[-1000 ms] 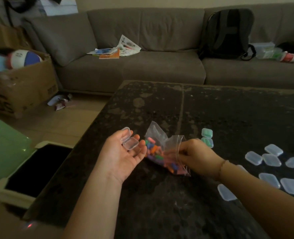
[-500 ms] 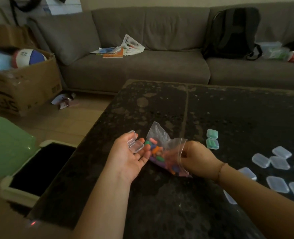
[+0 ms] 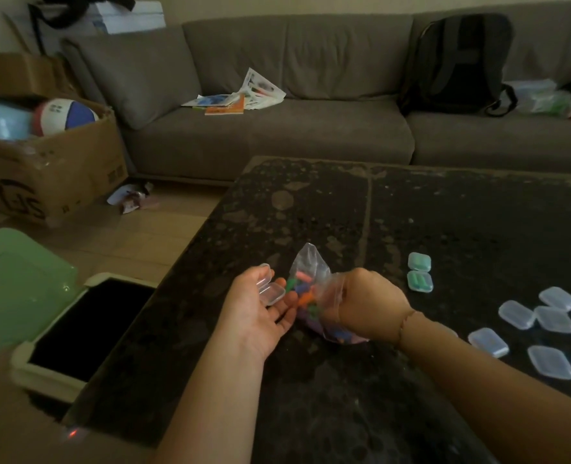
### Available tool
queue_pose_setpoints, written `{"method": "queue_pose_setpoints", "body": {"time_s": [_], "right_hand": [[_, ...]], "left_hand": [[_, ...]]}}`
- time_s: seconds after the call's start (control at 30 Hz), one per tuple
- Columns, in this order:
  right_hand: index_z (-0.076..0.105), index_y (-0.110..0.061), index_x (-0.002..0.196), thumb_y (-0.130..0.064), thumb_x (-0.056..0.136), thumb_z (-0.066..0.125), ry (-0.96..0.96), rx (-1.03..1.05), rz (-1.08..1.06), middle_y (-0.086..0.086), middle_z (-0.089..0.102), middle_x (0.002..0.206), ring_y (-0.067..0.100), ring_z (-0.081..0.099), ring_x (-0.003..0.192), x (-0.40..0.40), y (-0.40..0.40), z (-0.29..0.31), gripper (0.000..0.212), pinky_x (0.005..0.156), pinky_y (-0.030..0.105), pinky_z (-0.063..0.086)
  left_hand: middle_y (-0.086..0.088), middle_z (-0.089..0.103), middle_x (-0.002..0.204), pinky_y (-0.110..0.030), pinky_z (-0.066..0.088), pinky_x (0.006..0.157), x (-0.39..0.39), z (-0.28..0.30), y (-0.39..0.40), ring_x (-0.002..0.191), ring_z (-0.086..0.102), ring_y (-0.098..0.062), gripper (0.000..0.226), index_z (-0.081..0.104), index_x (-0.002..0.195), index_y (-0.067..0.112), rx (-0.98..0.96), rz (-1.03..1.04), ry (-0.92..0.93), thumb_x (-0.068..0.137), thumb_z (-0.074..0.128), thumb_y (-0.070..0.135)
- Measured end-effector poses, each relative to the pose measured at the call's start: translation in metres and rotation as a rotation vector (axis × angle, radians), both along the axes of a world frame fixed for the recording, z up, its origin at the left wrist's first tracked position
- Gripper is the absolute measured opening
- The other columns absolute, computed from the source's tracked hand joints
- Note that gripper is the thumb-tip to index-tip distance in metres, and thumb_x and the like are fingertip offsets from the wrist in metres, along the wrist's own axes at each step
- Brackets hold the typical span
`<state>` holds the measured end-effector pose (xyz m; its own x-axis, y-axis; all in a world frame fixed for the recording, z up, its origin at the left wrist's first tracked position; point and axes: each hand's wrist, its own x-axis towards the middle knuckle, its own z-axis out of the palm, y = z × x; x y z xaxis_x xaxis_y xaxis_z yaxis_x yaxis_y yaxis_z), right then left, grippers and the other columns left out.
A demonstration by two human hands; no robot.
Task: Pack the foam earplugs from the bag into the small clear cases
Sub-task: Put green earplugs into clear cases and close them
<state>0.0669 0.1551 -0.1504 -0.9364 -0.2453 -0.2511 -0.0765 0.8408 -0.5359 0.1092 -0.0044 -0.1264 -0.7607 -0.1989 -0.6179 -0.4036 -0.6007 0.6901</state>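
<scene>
- Right hand is reaching into the clear bag on the black table; its fingers are hiding behind the plastic, grip impossible to tell
- Left hand is lying palm up, fingers relaxed, cradling an open clear case just beside the bag
- Earplugs are showing as blurred colours inside the bag
- Versus 0.5 s ago: right hand is sitting deeper in the bag
- Cardboard box print is unreadable; empty cases are getting cut off at right
</scene>
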Motion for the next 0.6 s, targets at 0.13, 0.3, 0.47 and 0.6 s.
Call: {"method": "queue_pose_setpoints", "body": {"time_s": [0.13, 0.3, 0.47, 0.6], "right_hand": [[0.063, -0.038, 0.103, -0.055, 0.079, 0.068, 0.140, 0.003, 0.020, -0.014, 0.066, 0.087, -0.002, 0.062, 0.078, 0.009, 0.015, 0.006, 0.030, 0.068, 0.017, 0.049], [0.062, -0.044, 0.091, -0.041, 0.084, 0.068, 0.155, -0.077, -0.078, -0.013, 0.069, 0.086, -0.003, 0.066, 0.073, 0.031, 0.045, 0.025, 0.010, 0.070, 0.024, 0.059], [0.062, -0.039, 0.083, -0.035, 0.083, 0.069, 0.310, -0.070, -0.163, -0.018, 0.063, 0.060, -0.008, 0.059, 0.056, 0.063, 0.068, 0.058, 0.008, 0.048, 0.011, 0.045], [0.062, -0.040, 0.087, -0.043, 0.080, 0.064, 0.469, -0.205, -0.142, -0.026, 0.060, 0.062, -0.002, 0.057, 0.049, 0.087, 0.043, 0.071, 0.008, 0.046, 0.013, 0.045]], "left_hand": [[-0.011, 0.067, 0.116, -0.040, 0.050, 0.085, 0.001, 0.007, -0.004, 0.101, 0.066, -0.027, 0.029, 0.065, 0.120, 0.014, 0.030, 0.000, 0.030, 0.097, 0.059, 0.032], [-0.016, 0.069, 0.113, -0.038, 0.052, 0.088, 0.010, 0.017, 0.003, 0.100, 0.065, -0.028, 0.047, 0.068, 0.123, 0.013, 0.139, -0.040, 0.150, 0.098, 0.051, 0.050], [-0.015, 0.075, 0.103, -0.041, 0.056, 0.085, 0.017, 0.019, 0.023, 0.099, 0.070, -0.029, 0.047, 0.071, 0.121, 0.011, 0.127, -0.181, 0.167, 0.102, 0.047, 0.048], [-0.020, 0.074, 0.118, -0.046, 0.052, 0.101, 0.028, 0.020, 0.045, 0.114, 0.069, -0.035, 0.045, 0.071, 0.120, 0.012, 0.135, -0.303, 0.202, 0.103, 0.047, 0.046]]}}
